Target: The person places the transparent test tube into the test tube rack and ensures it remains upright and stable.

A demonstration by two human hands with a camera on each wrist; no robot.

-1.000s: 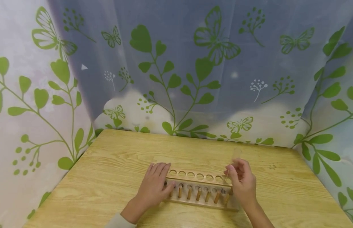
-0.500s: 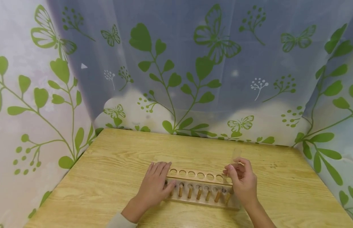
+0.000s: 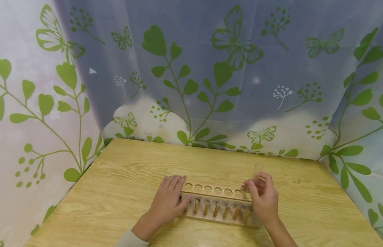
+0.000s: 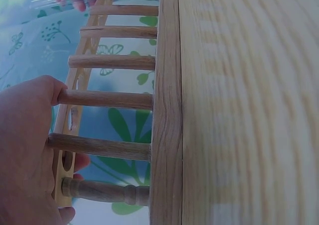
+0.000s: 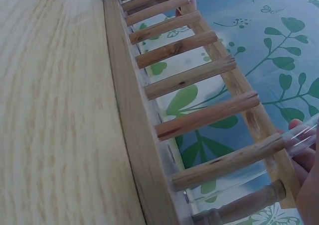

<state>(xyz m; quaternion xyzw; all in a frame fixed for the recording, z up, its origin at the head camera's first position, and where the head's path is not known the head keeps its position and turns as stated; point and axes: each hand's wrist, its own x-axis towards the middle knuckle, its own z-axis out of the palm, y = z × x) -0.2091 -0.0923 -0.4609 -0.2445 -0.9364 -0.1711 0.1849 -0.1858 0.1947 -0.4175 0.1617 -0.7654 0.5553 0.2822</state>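
Observation:
A wooden test tube rack [image 3: 222, 222] stands on the table, with a row of round holes along its top rail and upright drying pegs in front. My left hand [image 3: 166, 200] grips the rack's left end, thumb in front and fingers over the back of the rail [image 4: 64, 185]. At the other end my right hand [image 3: 266, 199] pinches a clear glass test tube [image 3: 258, 168], its upper end rising above the fingers. In the right wrist view the test tube [image 5: 301, 136] reaches through the rail near the end post [image 5: 249, 204], and its faint lower part shows below.
The wood-grain table [image 3: 132, 171] extends around the rack. Behind it and at both sides hangs a curtain [image 3: 185, 113] printed with green leaves and butterflies. The table's left edge runs close to the curtain.
In the head view the test tube's upper end shows slightly lower and further right than before. Both hands and the rack keep nearly the same places.

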